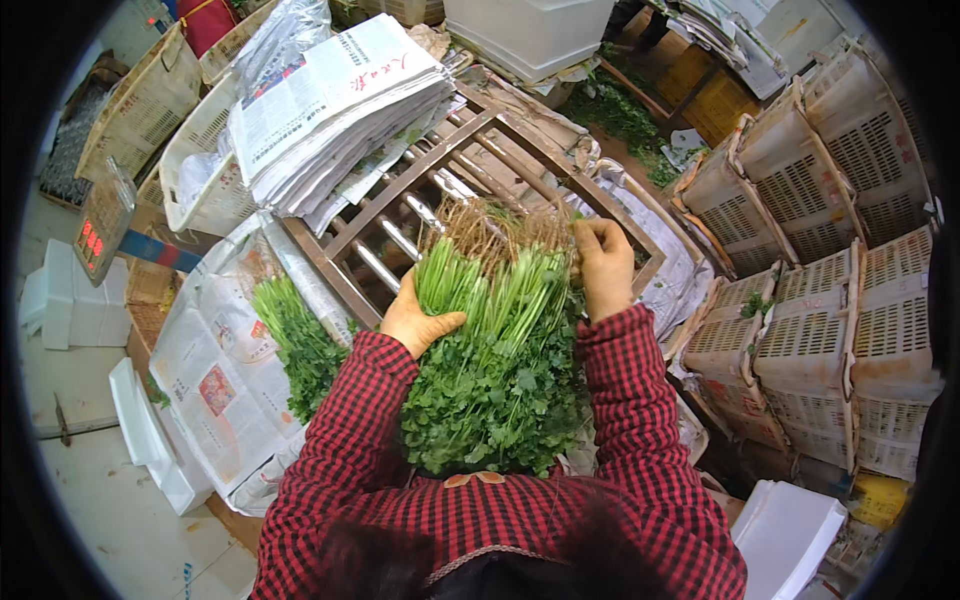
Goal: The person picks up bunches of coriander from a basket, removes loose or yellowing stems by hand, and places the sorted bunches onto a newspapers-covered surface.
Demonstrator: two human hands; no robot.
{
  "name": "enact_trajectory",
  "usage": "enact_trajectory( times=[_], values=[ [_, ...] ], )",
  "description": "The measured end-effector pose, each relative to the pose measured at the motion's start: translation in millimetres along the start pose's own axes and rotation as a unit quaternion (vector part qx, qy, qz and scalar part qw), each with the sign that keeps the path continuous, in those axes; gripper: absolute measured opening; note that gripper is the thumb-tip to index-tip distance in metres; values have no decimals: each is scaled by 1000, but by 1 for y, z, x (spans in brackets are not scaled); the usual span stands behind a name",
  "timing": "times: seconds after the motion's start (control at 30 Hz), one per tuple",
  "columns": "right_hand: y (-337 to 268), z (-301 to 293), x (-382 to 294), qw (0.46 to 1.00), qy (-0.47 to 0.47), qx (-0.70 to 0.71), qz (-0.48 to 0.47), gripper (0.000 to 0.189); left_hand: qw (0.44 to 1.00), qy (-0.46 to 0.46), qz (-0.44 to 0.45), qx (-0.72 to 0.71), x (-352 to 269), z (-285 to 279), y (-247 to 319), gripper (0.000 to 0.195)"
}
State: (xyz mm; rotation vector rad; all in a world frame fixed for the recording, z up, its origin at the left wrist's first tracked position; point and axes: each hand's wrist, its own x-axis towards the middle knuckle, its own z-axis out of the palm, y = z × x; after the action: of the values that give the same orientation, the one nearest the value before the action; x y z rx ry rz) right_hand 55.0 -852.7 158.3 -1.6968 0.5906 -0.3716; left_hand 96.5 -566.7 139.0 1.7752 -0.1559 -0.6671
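Observation:
A large bunch of coriander lies before me, its leaves towards my body and its brown roots pointing away over a metal rack. My left hand grips the stems at the bunch's left side, thumb on top and the other fingers largely hidden. At the right edge, by the roots, my right hand has its thumb and forefinger pinched together. A bit of green shows at those fingertips. Left of my left forearm, a smaller coriander bunch rests on newspaper.
A thick newspaper stack sits on the rack's far left. At left stands a scale display with lit red digits. Stacked plastic crates line the right side. White foam boxes stand at the back, with another foam piece lower right.

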Motion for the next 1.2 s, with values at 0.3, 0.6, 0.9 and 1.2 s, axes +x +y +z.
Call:
enact_trajectory(
  times=[0.3,0.6,0.9,1.2],
  values=[
    [55,5,-40,990,-50,102,83,26,960,206,67,177,-12,11,14,97],
    [-20,-27,1,996,3,89,19,24,777,-143,352,502,-22,54,3,69],
    [75,-160,-52,915,-125,-384,-21,35,789,-126,361,481,-16,55,-1,66],
    [51,-82,-68,982,23,-129,136,38,772,-105,358,514,-24,51,7,64]
  ],
)
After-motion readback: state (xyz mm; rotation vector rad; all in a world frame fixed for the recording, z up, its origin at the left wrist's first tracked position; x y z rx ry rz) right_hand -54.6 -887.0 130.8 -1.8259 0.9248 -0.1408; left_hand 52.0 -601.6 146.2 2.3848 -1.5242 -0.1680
